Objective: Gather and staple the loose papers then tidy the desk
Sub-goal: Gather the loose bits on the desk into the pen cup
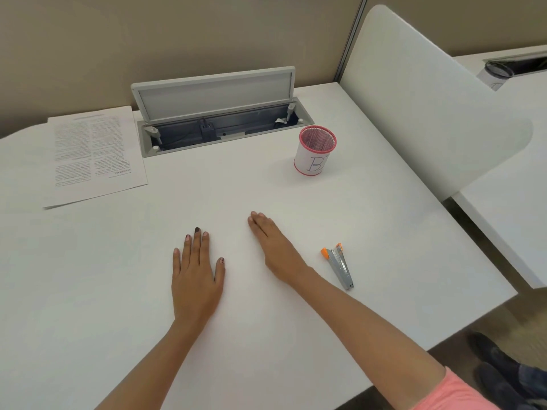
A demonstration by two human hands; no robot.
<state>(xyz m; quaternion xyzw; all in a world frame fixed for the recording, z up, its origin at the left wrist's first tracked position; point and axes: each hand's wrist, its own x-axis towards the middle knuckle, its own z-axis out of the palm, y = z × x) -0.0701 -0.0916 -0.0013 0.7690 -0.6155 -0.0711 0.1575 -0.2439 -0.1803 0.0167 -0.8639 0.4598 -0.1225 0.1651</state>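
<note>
A stack of printed papers point(94, 156) lies at the back left of the white desk point(88, 291), text facing away from me. A grey stapler with orange tips point(339, 266) lies on the desk to the right of my right hand. My left hand point(196, 276) rests flat on the desk, fingers straight, holding nothing. My right hand point(275, 247) also lies on the desk with its fingers straight and together, pointing toward the back left, a short gap from the stapler.
A pink mesh pen cup point(315, 150) with a white label stands at the back right. Behind it a cable tray point(219, 128) is set in the desk, its lid up. A white divider panel point(414, 99) bounds the right side.
</note>
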